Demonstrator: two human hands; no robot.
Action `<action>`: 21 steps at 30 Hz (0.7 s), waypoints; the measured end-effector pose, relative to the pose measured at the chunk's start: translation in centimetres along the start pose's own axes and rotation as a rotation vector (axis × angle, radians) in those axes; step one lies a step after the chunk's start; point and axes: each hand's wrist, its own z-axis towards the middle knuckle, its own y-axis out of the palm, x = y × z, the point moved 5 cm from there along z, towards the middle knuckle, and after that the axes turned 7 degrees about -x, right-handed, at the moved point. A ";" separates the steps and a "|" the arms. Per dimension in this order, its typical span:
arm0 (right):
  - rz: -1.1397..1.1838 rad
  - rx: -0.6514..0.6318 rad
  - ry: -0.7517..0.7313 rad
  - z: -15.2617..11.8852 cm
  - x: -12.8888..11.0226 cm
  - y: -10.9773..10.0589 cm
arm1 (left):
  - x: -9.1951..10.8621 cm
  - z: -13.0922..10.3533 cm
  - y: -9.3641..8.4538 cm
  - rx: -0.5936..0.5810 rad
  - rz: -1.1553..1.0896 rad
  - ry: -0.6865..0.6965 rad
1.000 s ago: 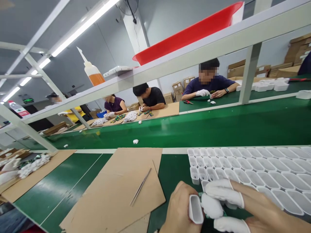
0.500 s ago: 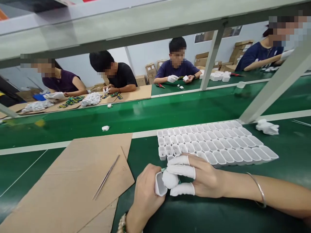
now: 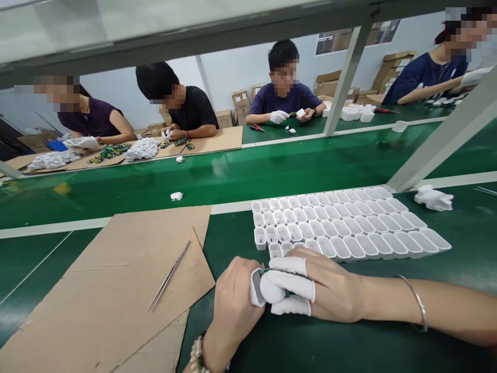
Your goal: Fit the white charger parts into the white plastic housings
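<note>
My left hand (image 3: 237, 290) is closed around a small white plastic housing (image 3: 256, 290), its open end turned to the right. My right hand (image 3: 322, 285), with white finger cots on its fingers, grips a round white dome-shaped part (image 3: 271, 288) at the mouth of that housing. Slivers of green circuit board show beside the dome; the rest is hidden by the fingers. Just beyond my right hand stand rows of open white housings (image 3: 353, 228). Metal tweezers (image 3: 170, 276) lie on a cardboard sheet (image 3: 89, 280) to the left.
A green conveyor belt (image 3: 217, 173) crosses ahead, carrying small white parts (image 3: 176, 196). Several co-workers sit across it, by piles of white parts (image 3: 143, 148) and circuit boards (image 3: 111, 153). A slanted frame post (image 3: 438, 129) and a crumpled white cloth-like item (image 3: 433, 198) are at right.
The dome-shaped part stays at the housing's mouth, and my right fingers have shifted slightly over it. The small white parts on the belt have moved a little right. The view has tilted slightly downward.
</note>
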 end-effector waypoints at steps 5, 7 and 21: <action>-0.028 -0.020 -0.009 0.0 -0.2 0.2 | 0.1 -0.2 0.1 0.013 0.034 0.024; -0.033 -0.026 0.004 0.1 -0.2 0.2 | 0.0 -0.2 0.2 0.008 0.040 0.031; 0.011 -0.015 0.072 0.0 0.1 1.0 | -0.3 -0.7 1.2 -0.065 -0.099 -0.092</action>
